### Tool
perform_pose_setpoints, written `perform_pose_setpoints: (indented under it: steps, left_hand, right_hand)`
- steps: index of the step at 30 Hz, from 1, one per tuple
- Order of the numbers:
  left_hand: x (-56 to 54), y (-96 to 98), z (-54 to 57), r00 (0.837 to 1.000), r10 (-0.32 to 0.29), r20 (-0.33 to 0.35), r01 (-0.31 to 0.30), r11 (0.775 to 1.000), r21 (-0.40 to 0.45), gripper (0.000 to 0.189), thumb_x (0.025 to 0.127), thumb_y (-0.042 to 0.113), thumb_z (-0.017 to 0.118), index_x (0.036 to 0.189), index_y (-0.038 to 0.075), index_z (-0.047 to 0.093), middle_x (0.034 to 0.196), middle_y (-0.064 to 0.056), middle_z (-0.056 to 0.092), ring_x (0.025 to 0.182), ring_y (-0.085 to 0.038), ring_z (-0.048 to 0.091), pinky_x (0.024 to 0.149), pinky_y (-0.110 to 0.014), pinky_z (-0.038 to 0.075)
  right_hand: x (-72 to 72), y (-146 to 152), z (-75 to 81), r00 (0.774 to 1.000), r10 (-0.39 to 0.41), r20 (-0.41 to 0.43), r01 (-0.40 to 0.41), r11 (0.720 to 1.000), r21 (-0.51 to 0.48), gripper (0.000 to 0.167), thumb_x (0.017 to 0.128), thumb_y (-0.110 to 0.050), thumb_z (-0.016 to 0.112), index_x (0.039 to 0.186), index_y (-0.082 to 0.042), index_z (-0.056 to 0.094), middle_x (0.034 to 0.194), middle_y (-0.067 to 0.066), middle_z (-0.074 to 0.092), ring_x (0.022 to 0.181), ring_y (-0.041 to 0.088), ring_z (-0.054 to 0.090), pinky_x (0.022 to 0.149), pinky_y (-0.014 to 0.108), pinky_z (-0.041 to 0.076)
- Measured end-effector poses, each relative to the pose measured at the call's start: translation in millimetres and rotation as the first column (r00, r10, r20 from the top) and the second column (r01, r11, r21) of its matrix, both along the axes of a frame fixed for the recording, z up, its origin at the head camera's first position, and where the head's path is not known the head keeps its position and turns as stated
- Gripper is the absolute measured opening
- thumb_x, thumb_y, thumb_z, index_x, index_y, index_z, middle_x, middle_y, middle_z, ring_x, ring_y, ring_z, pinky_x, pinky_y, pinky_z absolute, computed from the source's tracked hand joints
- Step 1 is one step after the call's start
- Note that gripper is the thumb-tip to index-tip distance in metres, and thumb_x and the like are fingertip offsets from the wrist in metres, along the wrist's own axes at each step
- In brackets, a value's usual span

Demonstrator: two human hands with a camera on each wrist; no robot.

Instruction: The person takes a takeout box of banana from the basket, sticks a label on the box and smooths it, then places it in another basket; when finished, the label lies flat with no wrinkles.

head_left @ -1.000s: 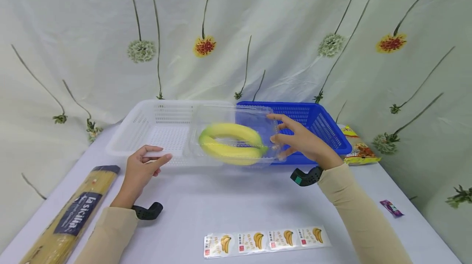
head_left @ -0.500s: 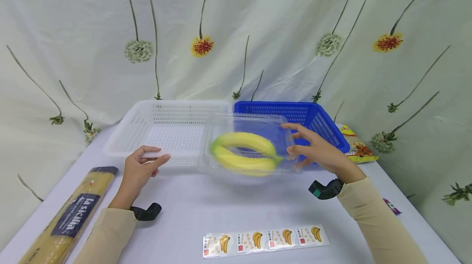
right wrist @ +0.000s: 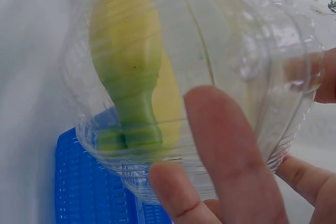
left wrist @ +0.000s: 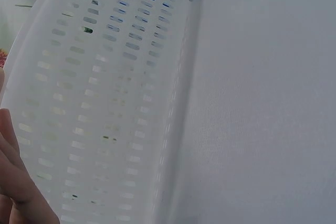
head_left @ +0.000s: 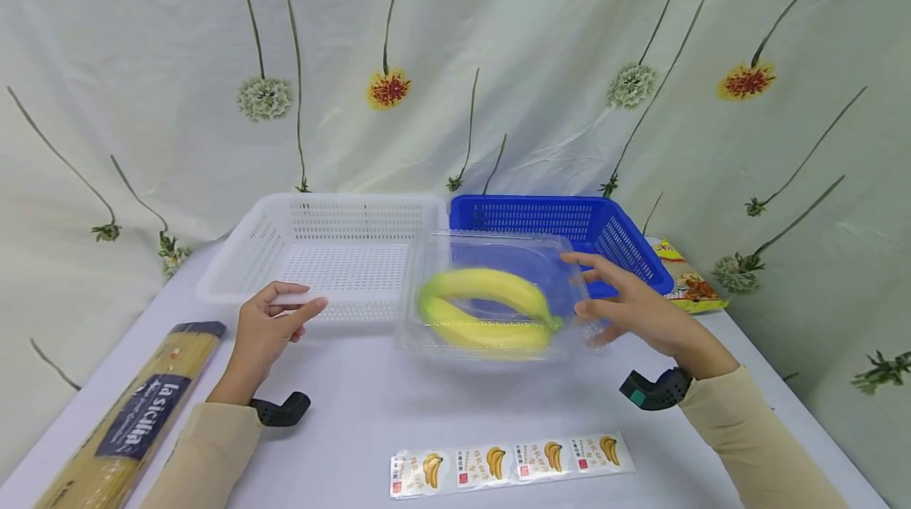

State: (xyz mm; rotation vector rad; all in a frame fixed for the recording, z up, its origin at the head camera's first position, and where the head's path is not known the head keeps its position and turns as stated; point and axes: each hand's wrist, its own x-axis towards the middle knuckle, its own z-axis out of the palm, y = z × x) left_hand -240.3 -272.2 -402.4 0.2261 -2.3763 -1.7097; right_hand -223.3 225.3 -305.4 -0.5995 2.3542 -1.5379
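A clear plastic clamshell box [head_left: 498, 246] with yellow bananas [head_left: 491, 284] inside is held up in front of the two baskets. My right hand [head_left: 626, 307] grips its right end, thumb and fingers spread around the corner. The right wrist view shows the bananas' green stem ends [right wrist: 137, 124] through the ribbed plastic. At the left, my left hand [head_left: 266, 331] pinches the front rim of the white plastic basket [head_left: 356, 216] between thumb and fingers. In the left wrist view, only part of that hand shows at the edge, beside the basket's slotted wall [left wrist: 105, 98].
A blue basket [head_left: 626, 248] stands right of the white one, with a yellow snack packet [head_left: 686, 280] beyond it. A pack of spaghetti [head_left: 135, 422] lies at the left. Near the front is a strip of banana stickers [head_left: 508, 465]. A patterned cloth hangs behind.
My right hand has moved right and toward me with the clamshell box, from over the baskets to in front of them. The left hand has stayed at the white basket's rim.
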Motion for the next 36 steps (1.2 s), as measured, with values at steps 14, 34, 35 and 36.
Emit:
perform_pose_setpoints:
  steps: [14, 34, 35, 36]
  left_hand:
    - [-0.3, -0.9, 0.1, 1.0, -0.007, 0.001, 0.007, 1.0, -0.003, 0.055, 0.096, 0.028, 0.087, 0.136, 0.0, 0.061, 0.082, 0.015, 0.072, 0.064, -0.011, 0.061, 0.062, -0.022, 0.055]
    - [-2.3, -3.2, 0.0, 0.999, -0.007, 0.036, 0.007, 1.0, -0.017, 0.058, 0.095, 0.031, 0.087, 0.139, 0.002, 0.061, 0.085, 0.013, 0.071, 0.066, -0.011, 0.062, 0.064, -0.022, 0.055]
    - [-1.9, -3.1, 0.1, 0.999, -0.008, 0.04, 0.009, 1.0, -0.018, 0.058, 0.095, 0.031, 0.087, 0.139, 0.002, 0.06, 0.086, 0.012, 0.072, 0.066, -0.011, 0.062, 0.064, -0.022, 0.055]
    - [-1.4, -3.0, 0.2, 0.999, -0.01, 0.043, 0.011, 1.0, -0.019, 0.058, 0.096, 0.031, 0.087, 0.139, 0.002, 0.06, 0.086, 0.011, 0.072, 0.067, -0.012, 0.063, 0.064, -0.022, 0.055]
  right_hand:
    - [27.8, 13, -13.9, 0.998, 0.038, 0.055, -0.037, 0.999, -0.007, 0.074, 0.107, -0.011, 0.066, 0.17, -0.007, 0.026, 0.163, 0.041, 0.018, 0.11, 0.038, 0.071, 0.072, 0.049, 0.066]
    - [37.8, 19, -56.9, 0.99, 0.04, 0.139, -0.04, 0.999, -0.004, 0.078, 0.106, -0.017, 0.071, 0.169, -0.007, 0.026, 0.16, 0.043, 0.022, 0.11, 0.036, 0.071, 0.071, 0.046, 0.065]
    - [36.9, 19, -59.6, 0.989, 0.035, 0.146, -0.035, 0.999, -0.002, 0.078, 0.106, -0.017, 0.071, 0.169, -0.007, 0.026, 0.16, 0.043, 0.022, 0.109, 0.035, 0.072, 0.071, 0.046, 0.065]
    - [35.9, 19, -62.1, 0.988, 0.034, 0.153, -0.034, 0.999, -0.003, 0.078, 0.106, -0.016, 0.071, 0.169, -0.007, 0.026, 0.16, 0.043, 0.022, 0.109, 0.034, 0.072, 0.071, 0.046, 0.065]
